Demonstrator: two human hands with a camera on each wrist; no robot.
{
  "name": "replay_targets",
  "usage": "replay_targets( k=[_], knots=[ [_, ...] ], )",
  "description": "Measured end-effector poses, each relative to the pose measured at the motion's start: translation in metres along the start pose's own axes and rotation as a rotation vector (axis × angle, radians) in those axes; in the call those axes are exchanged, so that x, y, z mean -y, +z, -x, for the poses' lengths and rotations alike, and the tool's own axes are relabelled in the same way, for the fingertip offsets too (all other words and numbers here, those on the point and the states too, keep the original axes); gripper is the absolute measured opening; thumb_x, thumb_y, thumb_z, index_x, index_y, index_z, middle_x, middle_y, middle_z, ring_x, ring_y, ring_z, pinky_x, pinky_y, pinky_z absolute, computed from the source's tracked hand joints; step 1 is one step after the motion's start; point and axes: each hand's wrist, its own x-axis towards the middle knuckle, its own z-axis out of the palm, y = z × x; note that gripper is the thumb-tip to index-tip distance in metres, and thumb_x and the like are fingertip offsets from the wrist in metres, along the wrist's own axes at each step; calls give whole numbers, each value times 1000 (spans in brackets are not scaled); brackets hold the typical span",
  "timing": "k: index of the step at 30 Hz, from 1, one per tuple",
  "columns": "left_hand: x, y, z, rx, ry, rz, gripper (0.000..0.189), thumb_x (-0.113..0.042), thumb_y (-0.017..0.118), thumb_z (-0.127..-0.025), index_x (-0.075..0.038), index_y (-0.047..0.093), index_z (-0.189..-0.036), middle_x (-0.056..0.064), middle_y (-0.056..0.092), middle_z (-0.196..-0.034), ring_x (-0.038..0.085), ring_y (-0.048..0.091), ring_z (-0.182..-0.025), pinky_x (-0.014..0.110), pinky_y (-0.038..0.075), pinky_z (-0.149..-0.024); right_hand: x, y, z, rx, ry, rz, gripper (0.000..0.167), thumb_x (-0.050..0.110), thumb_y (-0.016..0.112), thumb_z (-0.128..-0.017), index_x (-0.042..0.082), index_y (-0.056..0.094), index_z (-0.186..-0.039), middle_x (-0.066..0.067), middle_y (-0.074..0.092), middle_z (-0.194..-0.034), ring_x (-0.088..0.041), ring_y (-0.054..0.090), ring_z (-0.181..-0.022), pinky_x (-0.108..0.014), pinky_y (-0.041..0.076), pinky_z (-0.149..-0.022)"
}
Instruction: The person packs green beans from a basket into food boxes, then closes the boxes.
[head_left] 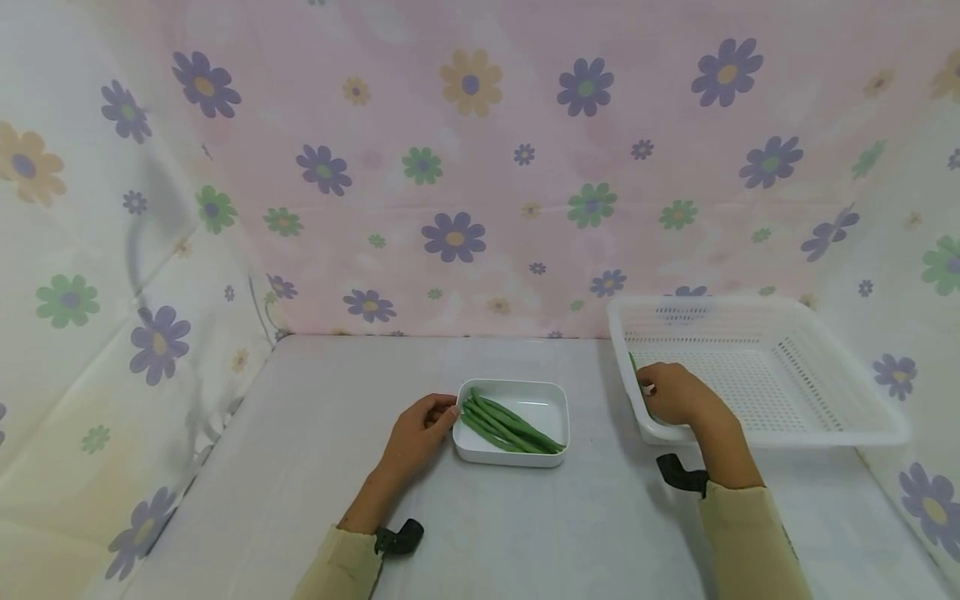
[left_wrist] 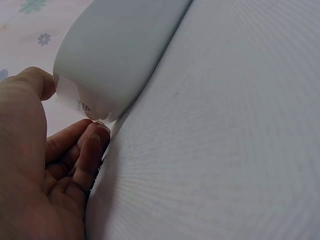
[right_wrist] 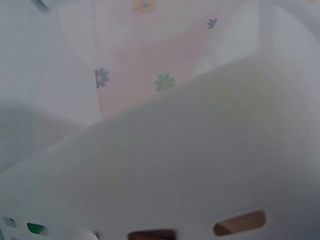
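Several green beans [head_left: 510, 423] lie in a small white rectangular dish [head_left: 551, 408] near the middle of the table. My left hand [head_left: 417, 429] holds the dish's left end. In the left wrist view, the thumb [left_wrist: 37, 82] touches the dish's side [left_wrist: 117, 55] while curled fingers [left_wrist: 90, 150] meet its lower corner. Inside the white plastic basket [head_left: 847, 358], my right hand [head_left: 678, 393] pinches a green bean [head_left: 632, 361] along the left wall; the fingertips are partly hidden. The right wrist view shows mostly basket wall [right_wrist: 175, 165], with skin and green visible through its slots.
The slotted basket stands on the right of the white-covered table [head_left: 330, 400]. A pink flowered cloth [head_left: 465, 167] rises behind the table, with pale flowered cloth on both sides. Dark straps [head_left: 682, 475] circle both wrists.
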Motion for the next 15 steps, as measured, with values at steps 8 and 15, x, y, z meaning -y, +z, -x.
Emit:
replay_targets(
  k=[8, 15],
  knots=[
    [0, 0, 0, 2, -4, 10, 32, -35, 68, -106, -14, 72, -129, -3, 72, -106, 12, 63, -91, 28, 52, -81, -3, 0, -3, 0, 6, -62, 40, -1, 58, -93, -13, 66, -130, -32, 68, -128, -48, 69, -113, -58, 57, -91],
    [-1, 0, 0, -1, -6, 4, 31, -35, 68, -106, -14, 73, -129, -3, 72, -105, 12, 62, -91, 28, 52, -80, -1, -1, -3, 3, 22, -88, 37, 0, 59, -92, -14, 68, -125, -30, 70, -124, -44, 70, -109, -55, 58, -87]
  ],
)
